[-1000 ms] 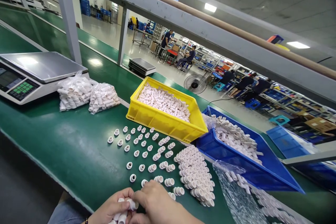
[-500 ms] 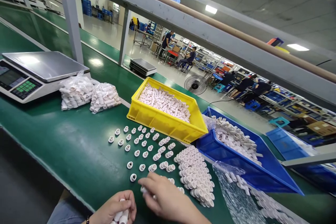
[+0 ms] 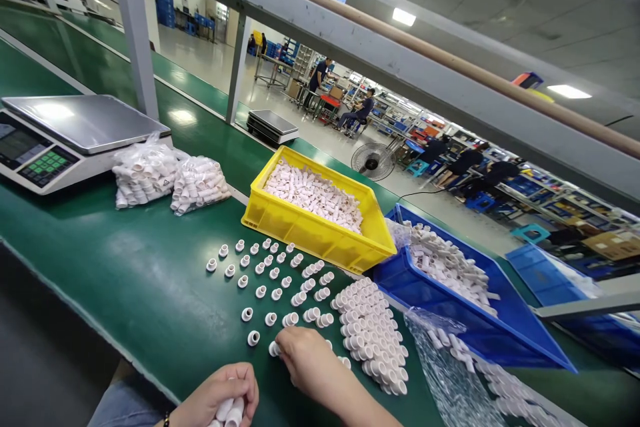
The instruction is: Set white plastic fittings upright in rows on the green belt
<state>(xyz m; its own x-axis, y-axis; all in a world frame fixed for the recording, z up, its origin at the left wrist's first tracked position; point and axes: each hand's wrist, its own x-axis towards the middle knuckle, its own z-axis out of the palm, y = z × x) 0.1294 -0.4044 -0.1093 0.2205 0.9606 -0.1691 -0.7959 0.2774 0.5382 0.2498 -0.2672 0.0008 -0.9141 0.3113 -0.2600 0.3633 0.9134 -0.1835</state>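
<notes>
My left hand [image 3: 225,395], at the front edge of the green table, is closed around several white plastic pipe fittings [image 3: 234,411]. My right hand [image 3: 309,359] is lowered to the tabletop, its fingers pinched at a white pipe fitting [image 3: 274,348] standing there; the fingertips are partly hidden. Beyond both hands, small white fittings stand upright in loose rows, some singly and some stacked, such as one stacked fitting [image 3: 290,319]. To the right of my right hand, a dense block of fittings [image 3: 373,333] is packed side by side.
A yellow bin [image 3: 320,240] and a blue bin [image 3: 480,330], both full of white parts, stand at the back. Clear plastic [image 3: 450,373] lies at the right. Two bags of fittings [image 3: 197,183] rest beside a weighing scale [image 3: 85,123]. A grey frame bar [image 3: 400,60] crosses above.
My right hand has come down slightly and its fingers have drawn together at the fitting on the table. My left hand has stayed nearly in place with its handful.
</notes>
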